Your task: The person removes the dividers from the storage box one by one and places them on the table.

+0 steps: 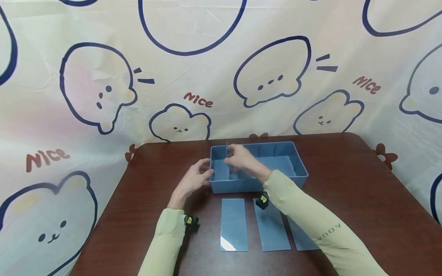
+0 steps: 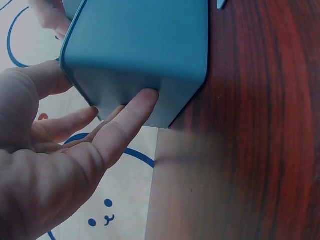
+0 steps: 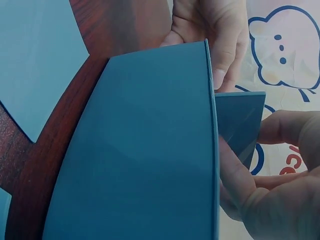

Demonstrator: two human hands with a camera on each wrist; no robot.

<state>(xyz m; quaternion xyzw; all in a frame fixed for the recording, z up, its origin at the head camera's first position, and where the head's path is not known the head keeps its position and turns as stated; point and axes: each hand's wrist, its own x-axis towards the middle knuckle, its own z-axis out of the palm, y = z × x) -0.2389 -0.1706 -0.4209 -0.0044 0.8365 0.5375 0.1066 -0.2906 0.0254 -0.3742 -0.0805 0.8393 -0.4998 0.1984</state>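
Note:
A long blue open-top box [image 1: 255,186] sits near the table's far edge. My left hand [image 1: 194,178] holds the box at its left end, with fingertips against the outer end wall [image 2: 135,82] and the thumb at the rim. Above the left part of the box, my right hand [image 1: 243,159] pinches a thin blue divider panel [image 3: 240,122] between thumb and fingers. The panel stands upright across the box, its top edge above the rim. From the right wrist view, the front wall [image 3: 145,140] hides the panel's lower part.
Three flat blue panels lie on the brown table in front of the box: a left one [image 1: 233,226], a middle one [image 1: 272,230] and a right one [image 1: 301,234] partly under the right sleeve [image 1: 310,214]. A printed cloth [image 1: 221,76] hangs behind the table.

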